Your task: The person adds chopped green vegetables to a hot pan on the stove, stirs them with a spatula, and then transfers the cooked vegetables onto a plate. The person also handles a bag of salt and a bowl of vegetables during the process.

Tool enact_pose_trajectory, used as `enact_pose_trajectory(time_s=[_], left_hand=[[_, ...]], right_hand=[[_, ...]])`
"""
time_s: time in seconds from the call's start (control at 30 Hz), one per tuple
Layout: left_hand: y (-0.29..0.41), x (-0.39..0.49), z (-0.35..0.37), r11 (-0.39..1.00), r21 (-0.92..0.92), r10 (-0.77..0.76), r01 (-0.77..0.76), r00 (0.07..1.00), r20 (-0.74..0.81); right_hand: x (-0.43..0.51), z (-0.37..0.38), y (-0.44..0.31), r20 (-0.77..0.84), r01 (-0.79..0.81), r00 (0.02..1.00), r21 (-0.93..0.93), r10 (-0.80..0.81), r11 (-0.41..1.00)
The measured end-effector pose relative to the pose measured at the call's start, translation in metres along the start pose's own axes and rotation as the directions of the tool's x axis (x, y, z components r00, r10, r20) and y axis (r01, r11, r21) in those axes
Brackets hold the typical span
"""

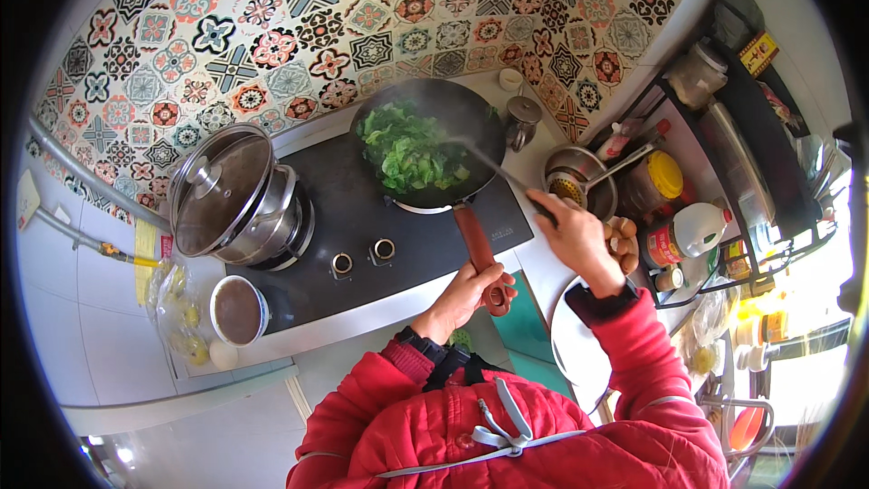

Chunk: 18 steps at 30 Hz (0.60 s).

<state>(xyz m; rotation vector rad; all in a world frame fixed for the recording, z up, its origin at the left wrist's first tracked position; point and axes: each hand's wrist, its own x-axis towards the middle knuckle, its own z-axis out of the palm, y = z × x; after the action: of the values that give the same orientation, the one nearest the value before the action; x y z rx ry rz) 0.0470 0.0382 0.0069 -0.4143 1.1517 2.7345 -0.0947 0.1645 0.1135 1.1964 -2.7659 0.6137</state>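
Note:
A dark wok (478, 163) with chopped leafy greens (414, 146) in it sits over the right part of a black glass gas hob (333, 180). Steam hangs above the greens. My left hand (465, 292) is closed around the wok's reddish-brown handle (473, 238). My right hand (574, 234) grips the dark handle of a metal spatula (492, 164), whose far end reaches into the greens; its blade is hidden among them.
A steel pot (254, 234) with a tilted glass lid (220, 197) stands on the left burner. Near it are a bowl of brown liquid (237, 311) and bagged fruit (178, 319). Steel bowls (607, 193), eggs (621, 244), a white plate (577, 346) and a bottle rack (753, 272) lie right.

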Motion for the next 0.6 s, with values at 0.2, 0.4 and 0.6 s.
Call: enact_pose_trajectory(time_s=[0.2,0.4,0.6], left_hand=[[0.001,0.001,-0.001,1.000,0.026,-0.007,0.007,1.000,0.008],[0.003,-0.001,0.000,1.000,0.020,-0.013,0.013,1.000,0.014],[0.007,-0.004,0.007,1.000,0.005,-0.009,0.009,0.999,-0.038]], right_hand=[[-0.013,0.014,0.047,-0.255,0.053,0.965,-0.033,-0.060,0.998],[0.001,0.041,0.083,0.433,-0.535,0.767,0.839,0.474,0.099],[0.013,0.040,0.078,0.645,-0.550,0.724,0.754,0.245,-0.360]])
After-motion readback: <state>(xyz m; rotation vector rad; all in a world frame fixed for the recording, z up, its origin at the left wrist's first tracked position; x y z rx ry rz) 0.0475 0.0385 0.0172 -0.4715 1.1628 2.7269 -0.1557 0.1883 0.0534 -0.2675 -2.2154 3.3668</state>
